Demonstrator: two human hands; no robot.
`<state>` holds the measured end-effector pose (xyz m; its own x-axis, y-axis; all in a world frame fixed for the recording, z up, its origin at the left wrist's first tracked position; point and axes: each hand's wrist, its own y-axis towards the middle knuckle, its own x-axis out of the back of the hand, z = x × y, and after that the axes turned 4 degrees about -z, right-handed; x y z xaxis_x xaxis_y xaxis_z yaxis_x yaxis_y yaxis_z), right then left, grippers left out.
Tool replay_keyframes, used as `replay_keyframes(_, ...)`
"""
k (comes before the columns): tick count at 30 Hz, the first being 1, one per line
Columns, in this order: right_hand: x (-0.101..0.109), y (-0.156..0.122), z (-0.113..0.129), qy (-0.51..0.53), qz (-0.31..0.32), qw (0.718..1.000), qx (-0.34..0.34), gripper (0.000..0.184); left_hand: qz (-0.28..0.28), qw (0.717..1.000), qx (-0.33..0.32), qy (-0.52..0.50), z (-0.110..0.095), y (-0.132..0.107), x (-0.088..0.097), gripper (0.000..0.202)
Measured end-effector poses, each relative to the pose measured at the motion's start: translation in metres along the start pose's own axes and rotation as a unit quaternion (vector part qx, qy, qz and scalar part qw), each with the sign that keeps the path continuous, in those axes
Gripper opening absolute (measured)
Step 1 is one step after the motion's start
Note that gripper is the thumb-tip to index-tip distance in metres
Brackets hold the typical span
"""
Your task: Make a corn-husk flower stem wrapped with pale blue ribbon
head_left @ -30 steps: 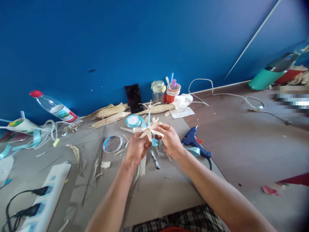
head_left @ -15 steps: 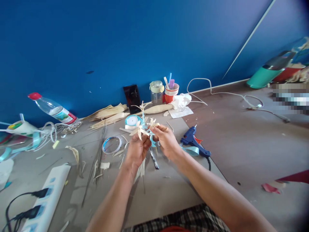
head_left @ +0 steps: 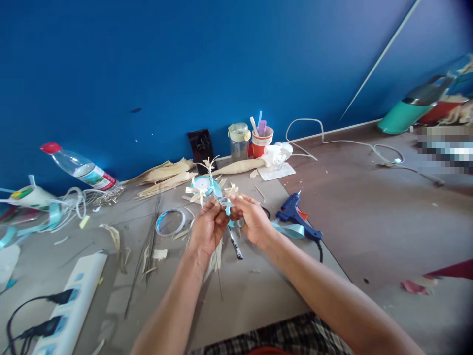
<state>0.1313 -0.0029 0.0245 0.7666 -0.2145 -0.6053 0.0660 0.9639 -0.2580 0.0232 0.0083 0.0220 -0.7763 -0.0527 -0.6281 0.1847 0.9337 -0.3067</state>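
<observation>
Between my hands is a spray of pale husk flowers [head_left: 199, 192], its stems wrapped in light-blue ribbon [head_left: 215, 187]. My left hand [head_left: 210, 224] is closed on the lower stem, with a thin wire dropping below it. My right hand [head_left: 253, 217] pinches the spray from the other side, beside a cream flower [head_left: 232, 191]; whether it grips stem or ribbon is hidden by the fingers. A short blue ribbon piece hangs between the hands. Behind the flowers lies a ribbon spool [head_left: 201, 183], and a pen [head_left: 235, 244] is on the table underneath.
Right of my hands lies a blue glue gun [head_left: 293, 213] with ribbon beside it. At left are a tape ring [head_left: 170, 222], thin wires [head_left: 148, 249], a power strip [head_left: 79, 286] and a tilted bottle [head_left: 83, 167]. Dried husks [head_left: 166, 175], a jar [head_left: 239, 140] and paper cups [head_left: 262, 143] stand along the wall.
The flower spray has tilted and shifted left between my hands. My left hand has turned slightly; my right hand stays close against the spray.
</observation>
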Motion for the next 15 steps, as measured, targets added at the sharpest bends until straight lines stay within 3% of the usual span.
replay_keyframes(5, -0.0011, -0.0012, -0.0026, -0.021, 0.003, 1.000, 0.008, 0.022, -0.024, 1.000, -0.017, -0.010, 0.0000, 0.0017, 0.0025, 0.018)
replay_keyframes(15, -0.0002, 0.0016, 0.0021, -0.025, -0.028, 0.999, 0.000, 0.031, -0.009, 1.000, -0.016, 0.009, 0.0014, -0.0012, -0.0007, 0.011)
